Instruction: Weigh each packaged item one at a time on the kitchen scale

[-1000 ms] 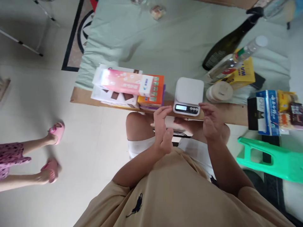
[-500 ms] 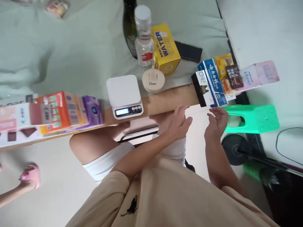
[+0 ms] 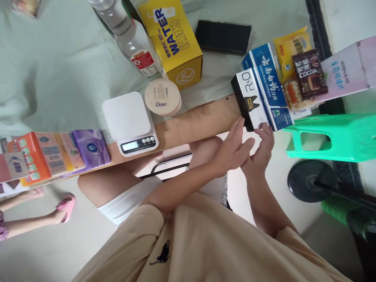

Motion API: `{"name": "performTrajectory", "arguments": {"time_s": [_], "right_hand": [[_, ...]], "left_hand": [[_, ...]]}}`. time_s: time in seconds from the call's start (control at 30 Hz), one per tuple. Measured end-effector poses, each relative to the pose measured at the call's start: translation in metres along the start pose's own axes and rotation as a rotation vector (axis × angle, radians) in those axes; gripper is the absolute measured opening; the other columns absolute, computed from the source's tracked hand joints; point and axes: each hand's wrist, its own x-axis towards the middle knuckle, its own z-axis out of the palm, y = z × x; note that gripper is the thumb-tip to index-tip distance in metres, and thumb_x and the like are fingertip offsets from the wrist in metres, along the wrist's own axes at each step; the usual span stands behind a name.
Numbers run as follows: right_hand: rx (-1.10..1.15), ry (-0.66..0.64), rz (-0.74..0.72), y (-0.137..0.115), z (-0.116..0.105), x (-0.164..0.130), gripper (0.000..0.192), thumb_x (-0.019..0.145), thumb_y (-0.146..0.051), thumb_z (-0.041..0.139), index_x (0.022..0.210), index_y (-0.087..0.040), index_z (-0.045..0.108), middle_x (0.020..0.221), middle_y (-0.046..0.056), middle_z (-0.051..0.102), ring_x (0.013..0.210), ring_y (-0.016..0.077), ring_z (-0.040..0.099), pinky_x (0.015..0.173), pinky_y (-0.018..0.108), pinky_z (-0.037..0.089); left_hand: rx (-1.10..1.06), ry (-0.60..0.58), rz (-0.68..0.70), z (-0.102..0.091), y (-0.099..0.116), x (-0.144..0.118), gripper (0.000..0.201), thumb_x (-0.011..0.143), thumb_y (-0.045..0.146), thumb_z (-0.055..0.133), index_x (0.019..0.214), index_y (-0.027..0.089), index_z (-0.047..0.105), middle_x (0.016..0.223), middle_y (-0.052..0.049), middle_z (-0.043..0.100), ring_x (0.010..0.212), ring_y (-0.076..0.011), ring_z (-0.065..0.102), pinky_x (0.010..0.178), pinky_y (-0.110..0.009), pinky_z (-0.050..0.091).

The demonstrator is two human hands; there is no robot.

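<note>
A black-and-white R&O box [image 3: 250,100] leans with its near end over the edge of the board. My left hand [image 3: 233,150] is at the box's near left corner, fingers stretched out and thumb apart. Its fingertips meet or nearly meet the black side. My right hand [image 3: 260,150] is by the same near end, its fingertips at the white face and its fingers loosely bent and apart. Part of its thumb side is hidden behind my left thumb. Neither hand has closed around the box. Directly beside it lies a blue toothpaste box [image 3: 268,84].
Along the brown board [image 3: 196,119] are a white digital scale [image 3: 129,119], a round Dove container [image 3: 163,98] and tissue packs [image 3: 91,147]. Behind are a clear bottle [image 3: 138,51], yellow WATER box [image 3: 173,43] and phone [image 3: 223,37]. Rightward: cocoa packet [image 3: 310,74], green stool [image 3: 346,137].
Both hands have come closer together and up to the near end of the R&O box. The view has shifted right and nearer. A bystander's second foot now shows at lower left.
</note>
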Motion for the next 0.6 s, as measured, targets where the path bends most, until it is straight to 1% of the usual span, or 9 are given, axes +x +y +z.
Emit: {"name": "performTrajectory", "arguments": {"time_s": [0.1, 0.2, 0.27, 0.33, 0.37, 0.43, 0.5, 0.57, 0.6], "right_hand": [[0.039, -0.029, -0.063, 0.002, 0.003, 0.000, 0.044, 0.097, -0.042, 0.057, 0.138, -0.025, 0.054, 0.163, 0.014, 0.050, 0.155, 0.0321, 0.051, 0.135, 0.074, 0.023], [0.109, -0.056, -0.058, 0.001, 0.004, -0.001, 0.043, 0.099, -0.039, 0.055, 0.141, -0.027, 0.052, 0.159, 0.012, 0.052, 0.158, 0.0316, 0.047, 0.136, 0.073, 0.022], [0.168, -0.062, -0.037, -0.001, 0.004, -0.003, 0.045, 0.099, -0.041, 0.056, 0.142, -0.028, 0.052, 0.155, 0.013, 0.055, 0.158, 0.0312, 0.046, 0.134, 0.070, 0.028], [0.227, -0.057, -0.002, -0.001, 0.005, -0.004, 0.048, 0.098, -0.043, 0.057, 0.143, -0.029, 0.052, 0.155, 0.013, 0.052, 0.154, 0.0310, 0.049, 0.127, 0.064, 0.041], [0.255, -0.049, 0.020, -0.001, 0.006, -0.005, 0.049, 0.097, -0.045, 0.058, 0.143, -0.029, 0.052, 0.157, 0.014, 0.049, 0.152, 0.0310, 0.050, 0.121, 0.060, 0.048], [0.299, -0.037, 0.063, 0.001, 0.007, -0.005, 0.053, 0.096, -0.048, 0.059, 0.145, -0.031, 0.051, 0.163, 0.014, 0.043, 0.147, 0.0307, 0.054, 0.106, 0.051, 0.056], [0.307, -0.044, 0.101, 0.004, 0.009, -0.004, 0.056, 0.096, -0.051, 0.058, 0.148, -0.032, 0.050, 0.165, 0.014, 0.042, 0.137, 0.0289, 0.060, 0.096, 0.046, 0.058], [0.245, -0.078, 0.148, 0.009, 0.011, -0.002, 0.061, 0.096, -0.053, 0.058, 0.152, -0.031, 0.049, 0.163, 0.014, 0.047, 0.126, 0.0271, 0.064, 0.094, 0.046, 0.058], [0.199, -0.095, 0.176, 0.011, 0.012, -0.001, 0.064, 0.096, -0.054, 0.058, 0.154, -0.031, 0.048, 0.160, 0.015, 0.050, 0.126, 0.0276, 0.063, 0.098, 0.049, 0.058]], "left_hand": [[0.004, -0.038, -0.060, -0.001, 0.009, 0.000, 0.081, 0.105, 0.060, 0.041, 0.172, 0.020, 0.020, 0.183, -0.005, 0.021, 0.174, -0.0265, 0.015, 0.148, -0.044, 0.014], [-0.006, -0.065, -0.080, -0.001, 0.016, -0.001, 0.080, 0.106, 0.056, 0.040, 0.172, 0.018, 0.017, 0.184, -0.005, 0.017, 0.174, -0.0287, 0.008, 0.148, -0.046, 0.012], [-0.012, -0.066, -0.075, -0.001, 0.018, -0.002, 0.080, 0.106, 0.054, 0.040, 0.173, 0.018, 0.015, 0.185, -0.005, 0.010, 0.175, -0.0277, 0.003, 0.148, -0.046, 0.012], [-0.003, -0.048, -0.076, -0.001, 0.018, -0.005, 0.081, 0.105, 0.050, 0.041, 0.173, 0.016, 0.013, 0.185, -0.007, 0.005, 0.175, -0.0268, 0.001, 0.147, -0.047, 0.012], [0.003, -0.032, -0.074, -0.001, 0.017, -0.006, 0.080, 0.105, 0.049, 0.041, 0.173, 0.016, 0.013, 0.185, -0.008, 0.005, 0.175, -0.0267, 0.002, 0.147, -0.048, 0.012], [0.021, 0.011, -0.057, -0.004, 0.015, -0.010, 0.078, 0.105, 0.048, 0.042, 0.172, 0.018, 0.015, 0.185, -0.008, 0.009, 0.175, -0.0266, 0.006, 0.147, -0.051, 0.013], [0.048, 0.062, -0.038, -0.007, 0.013, -0.015, 0.075, 0.104, 0.047, 0.043, 0.170, 0.019, 0.019, 0.184, -0.010, 0.017, 0.174, -0.0268, 0.012, 0.146, -0.053, 0.014], [0.074, 0.110, -0.045, -0.012, 0.012, -0.019, 0.072, 0.104, 0.046, 0.043, 0.167, 0.019, 0.025, 0.180, -0.013, 0.028, 0.172, -0.0281, 0.022, 0.145, -0.054, 0.018], [0.084, 0.129, -0.058, -0.013, 0.012, -0.020, 0.069, 0.104, 0.047, 0.043, 0.166, 0.019, 0.029, 0.177, -0.014, 0.033, 0.170, -0.0293, 0.027, 0.145, -0.055, 0.021]]}}
